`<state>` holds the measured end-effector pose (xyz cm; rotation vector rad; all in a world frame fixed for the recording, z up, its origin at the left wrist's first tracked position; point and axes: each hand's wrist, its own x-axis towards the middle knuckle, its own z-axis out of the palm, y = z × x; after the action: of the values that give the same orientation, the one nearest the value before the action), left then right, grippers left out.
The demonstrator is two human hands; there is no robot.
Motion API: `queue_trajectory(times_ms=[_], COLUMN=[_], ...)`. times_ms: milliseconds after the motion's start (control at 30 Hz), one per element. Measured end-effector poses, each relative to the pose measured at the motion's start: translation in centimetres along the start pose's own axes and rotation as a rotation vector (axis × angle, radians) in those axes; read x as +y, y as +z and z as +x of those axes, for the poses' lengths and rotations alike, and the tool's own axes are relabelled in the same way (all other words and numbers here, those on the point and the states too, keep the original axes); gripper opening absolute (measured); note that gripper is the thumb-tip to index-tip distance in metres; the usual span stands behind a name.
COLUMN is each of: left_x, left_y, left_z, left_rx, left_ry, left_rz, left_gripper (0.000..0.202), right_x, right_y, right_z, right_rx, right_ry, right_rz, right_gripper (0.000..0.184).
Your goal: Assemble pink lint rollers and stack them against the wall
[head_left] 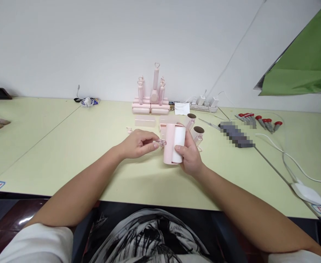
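Held up over the table, a lint roller with a pink cover [169, 144] and a white paper roll [180, 138] rests in my right hand [192, 155]. The right thumb lies across the white roll, and its fingers go out of sight behind. My left hand [139, 144] pinches a small clear pinkish piece [161, 142] between thumb and fingertips, at the left side of the pink cover. Whether that piece is fixed to the cover, I cannot tell. Just behind are cardboard-cored rolls [199, 130] and pale pink, see-through handles [190, 123], partly hidden by the roller and my right hand.
Against the wall, pink lint rollers [150, 108] are stacked with upright heart-topped handles [156, 78]. A power strip [204, 107] with plugs sits to their right. Farther right lie red-ended tools [261, 120], a blurred dark object [235, 135] and a white charger [307, 193] with cables.
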<state>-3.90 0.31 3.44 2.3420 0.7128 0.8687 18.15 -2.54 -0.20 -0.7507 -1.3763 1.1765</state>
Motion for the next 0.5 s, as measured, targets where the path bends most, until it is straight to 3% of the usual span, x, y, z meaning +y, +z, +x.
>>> queue_trajectory(times_ms=[500], left_x=[0.11], left_y=[-0.25], left_z=[0.32], left_rx=[-0.127], left_ry=[-0.104], left_rz=[0.112], left_gripper=[0.037], right_x=[-0.16], right_y=[0.08], right_z=[0.03], right_rx=[0.029], right_ry=[-0.014], right_rz=[-0.379], right_gripper=[0.073])
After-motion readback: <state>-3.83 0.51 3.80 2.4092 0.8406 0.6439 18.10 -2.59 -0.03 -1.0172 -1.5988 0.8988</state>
